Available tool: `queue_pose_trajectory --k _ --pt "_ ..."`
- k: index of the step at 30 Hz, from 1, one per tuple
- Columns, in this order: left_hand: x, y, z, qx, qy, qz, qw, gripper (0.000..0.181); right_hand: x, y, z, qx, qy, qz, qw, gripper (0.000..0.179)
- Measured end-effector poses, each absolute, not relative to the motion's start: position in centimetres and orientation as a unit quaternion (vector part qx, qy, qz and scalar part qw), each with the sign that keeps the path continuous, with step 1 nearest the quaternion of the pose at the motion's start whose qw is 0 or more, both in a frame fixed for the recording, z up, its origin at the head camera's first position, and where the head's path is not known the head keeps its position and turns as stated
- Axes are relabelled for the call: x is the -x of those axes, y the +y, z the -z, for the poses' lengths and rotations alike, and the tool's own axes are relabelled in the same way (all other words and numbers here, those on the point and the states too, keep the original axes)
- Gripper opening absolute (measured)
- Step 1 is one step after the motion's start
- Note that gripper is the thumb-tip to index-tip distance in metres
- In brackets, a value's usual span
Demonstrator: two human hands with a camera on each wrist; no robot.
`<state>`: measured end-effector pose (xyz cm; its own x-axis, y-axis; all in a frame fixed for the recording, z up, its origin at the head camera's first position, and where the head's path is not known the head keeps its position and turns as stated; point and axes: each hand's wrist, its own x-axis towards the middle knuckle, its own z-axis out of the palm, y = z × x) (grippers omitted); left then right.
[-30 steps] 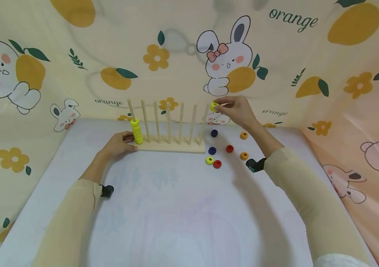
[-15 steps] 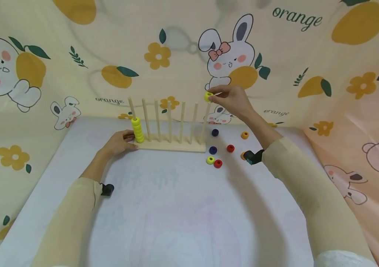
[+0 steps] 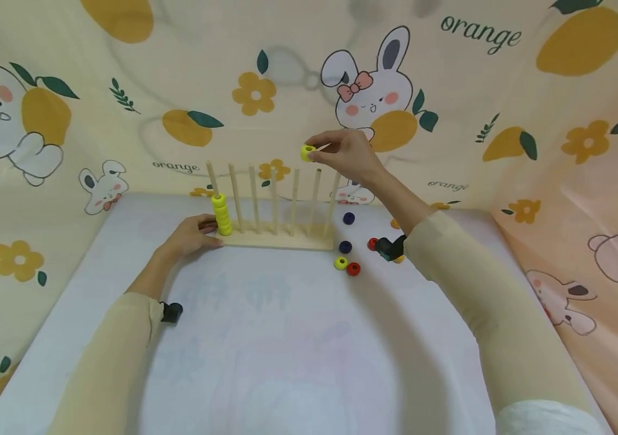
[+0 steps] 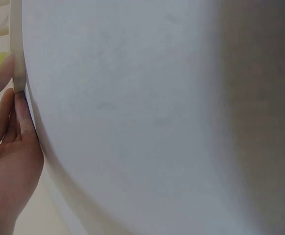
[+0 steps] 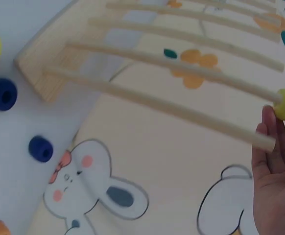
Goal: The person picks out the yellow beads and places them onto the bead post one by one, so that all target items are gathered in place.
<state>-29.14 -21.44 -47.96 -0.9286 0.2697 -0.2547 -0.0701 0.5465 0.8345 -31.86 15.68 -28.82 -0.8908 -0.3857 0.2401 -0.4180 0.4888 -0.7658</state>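
A wooden peg rack (image 3: 276,239) with a row of several upright pegs stands at the back of the table. Its leftmost peg carries a stack of yellow beads (image 3: 222,216). My left hand (image 3: 190,234) holds the left end of the rack's base; in the left wrist view the thumb and fingers lie either side of that end (image 4: 18,73). Above the pegs on the right side, my right hand (image 3: 348,158) pinches a single yellow bead (image 3: 307,153) between thumb and fingers. The right wrist view has this bead (image 5: 283,105) overlapping a peg's tip.
Right of the rack lie loose beads: two dark blue (image 3: 348,218), one yellow (image 3: 341,263), two red (image 3: 353,269), plus orange ones (image 3: 398,258) partly behind the right wrist's black camera (image 3: 391,248). A patterned cloth (image 3: 287,78) rises behind the white table (image 3: 287,338).
My right hand has moved left and up with the yellow bead, from beside the rightmost peg to above the pegs further left. The left hand keeps its place on the base.
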Motion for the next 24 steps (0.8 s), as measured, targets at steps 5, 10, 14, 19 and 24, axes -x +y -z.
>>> queue_pose_trajectory --k 5,10,14,19,24 --pt "29.2 -21.5 48.0 -0.062 0.863 -0.468 0.179 0.078 32.0 14.0 28.5 -0.254 -0.86 -0.443 0.009 0.028" --pt "29.0 -21.5 47.8 -0.056 0.861 -0.472 0.179 0.078 32.2 12.1 28.0 -0.274 -0.86 -0.43 0.007 0.028" --pt "28.8 -21.4 47.8 -0.055 0.86 -0.474 0.179 0.077 32.3 10.8 27.9 -0.287 -0.857 -0.428 0.004 0.027" --pt "28.8 -21.3 47.8 -0.055 0.859 -0.476 0.178 0.077 32.4 9.4 27.7 -0.296 -0.854 -0.428 -0.003 0.027" --pt "29.0 -21.4 47.8 -0.055 0.86 -0.476 0.176 0.077 32.5 8.0 27.5 -0.312 -0.853 -0.42 -0.003 0.027"
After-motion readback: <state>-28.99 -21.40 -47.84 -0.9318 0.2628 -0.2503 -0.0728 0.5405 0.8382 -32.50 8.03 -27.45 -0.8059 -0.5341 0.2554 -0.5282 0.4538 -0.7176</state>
